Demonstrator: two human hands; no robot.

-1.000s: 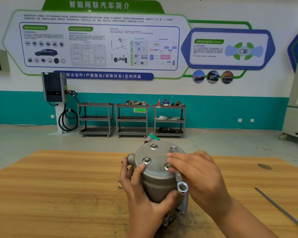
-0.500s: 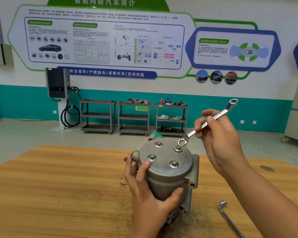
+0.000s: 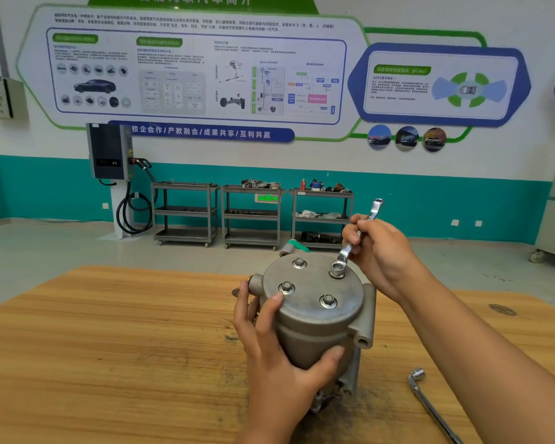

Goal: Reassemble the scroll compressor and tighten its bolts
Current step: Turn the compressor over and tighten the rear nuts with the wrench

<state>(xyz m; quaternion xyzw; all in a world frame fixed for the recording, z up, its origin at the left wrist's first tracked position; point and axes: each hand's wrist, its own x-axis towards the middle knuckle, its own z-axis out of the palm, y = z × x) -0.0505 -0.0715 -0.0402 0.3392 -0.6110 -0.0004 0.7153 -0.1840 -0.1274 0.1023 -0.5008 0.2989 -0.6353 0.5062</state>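
Note:
The grey metal scroll compressor [image 3: 314,318] stands upright on the wooden table [image 3: 109,347], round cover on top with several bolts in it. My left hand [image 3: 279,357] wraps around the front and left side of its body. My right hand [image 3: 378,251] holds a small silver ring wrench [image 3: 350,248] tilted up to the right. The wrench's lower ring sits over the far right bolt [image 3: 337,270]. Three other bolts [image 3: 328,301] on the cover are bare.
An L-shaped socket wrench [image 3: 430,405] lies on the table to the right of the compressor. Beyond the table's far edge are an open floor, three metal shelf carts [image 3: 252,216] and a wall charger [image 3: 109,155].
My right hand left the cover, lifted the ring wrench, then brought its lower ring down onto the far right bolt. My left hand kept its grip on the compressor body.

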